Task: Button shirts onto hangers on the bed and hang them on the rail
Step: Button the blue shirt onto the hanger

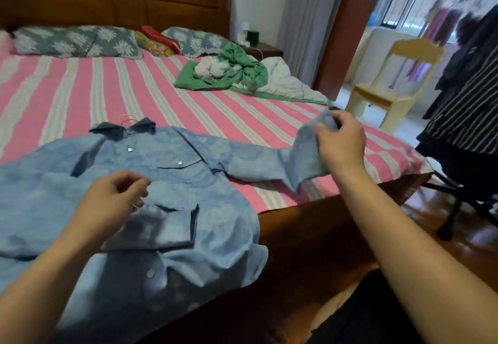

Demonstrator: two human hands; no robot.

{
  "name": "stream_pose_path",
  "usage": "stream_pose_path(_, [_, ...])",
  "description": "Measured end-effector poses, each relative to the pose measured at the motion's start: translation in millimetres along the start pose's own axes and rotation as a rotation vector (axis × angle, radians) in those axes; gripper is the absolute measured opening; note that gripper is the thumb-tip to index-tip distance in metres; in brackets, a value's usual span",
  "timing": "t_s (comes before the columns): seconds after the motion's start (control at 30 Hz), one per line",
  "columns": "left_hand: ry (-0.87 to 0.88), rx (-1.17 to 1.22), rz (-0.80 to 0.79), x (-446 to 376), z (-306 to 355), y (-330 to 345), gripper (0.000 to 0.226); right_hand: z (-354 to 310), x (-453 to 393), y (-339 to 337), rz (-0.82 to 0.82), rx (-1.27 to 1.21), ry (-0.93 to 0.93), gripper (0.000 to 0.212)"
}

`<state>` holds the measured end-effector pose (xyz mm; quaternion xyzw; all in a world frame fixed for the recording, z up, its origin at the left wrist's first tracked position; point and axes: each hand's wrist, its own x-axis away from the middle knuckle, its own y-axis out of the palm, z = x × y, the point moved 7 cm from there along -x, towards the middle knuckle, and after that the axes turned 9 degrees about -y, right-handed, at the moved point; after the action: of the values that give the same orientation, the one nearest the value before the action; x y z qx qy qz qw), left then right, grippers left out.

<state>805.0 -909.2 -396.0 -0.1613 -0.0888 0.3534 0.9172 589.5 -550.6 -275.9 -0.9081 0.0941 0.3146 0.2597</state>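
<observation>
Lying front-up across the near corner of the bed [80, 82] is a pale blue denim shirt [188, 181], its hem spilling over the wooden footboard. The left hand [113, 203] hovers just above the chest placket with fingers loosely curled, holding nothing. The right hand [339, 141] pinches the cuff of one sleeve, lifting it clear of the striped pink cover.

The cloth looks soft and light, likely to sag and slide wherever it is unsupported, so it is best taken by firmer parts: the collar, the shoulder seams or the snap placket. Metal snaps [130, 150] show down the front; whether all are closed cannot be told.

At the collar [145, 123], a thin pink hanger [126, 119] hook seems to poke out, though it is faint.

Farther up the bed sits a crumpled heap of green and white clothes [229, 70], then patterned pillows [75, 41] against the headboard. No basket or bin is visible. To the right stand a yellow chair [390, 82] and dark striped garments [463, 92] already hanging.
</observation>
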Motion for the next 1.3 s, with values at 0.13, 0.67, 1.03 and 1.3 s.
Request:
stream_pose_path(0.13, [-0.144, 0.320, -0.001, 10, -8, -51, 0.014, -162, 10, 74, -0.126, 0.055, -0.506, 0.020])
stream_pose_path(0.67, [-0.294, -0.034, 0.143, 35, -108, -124, 0.011, -140, 195, 230, -0.787, -0.164, -0.933, 0.033])
stream_pose_path(1.03, [-0.361, -0.296, 0.194, 14, -88, -49, 0.032, -136, 196, 309, -0.957, -0.305, -0.815, 0.039])
stream_pose_path(1.3, [-0.332, 0.177, 0.379, 10, -87, -75, 0.029, -143, 194, 292, -0.806, -0.486, -0.752, 0.015])
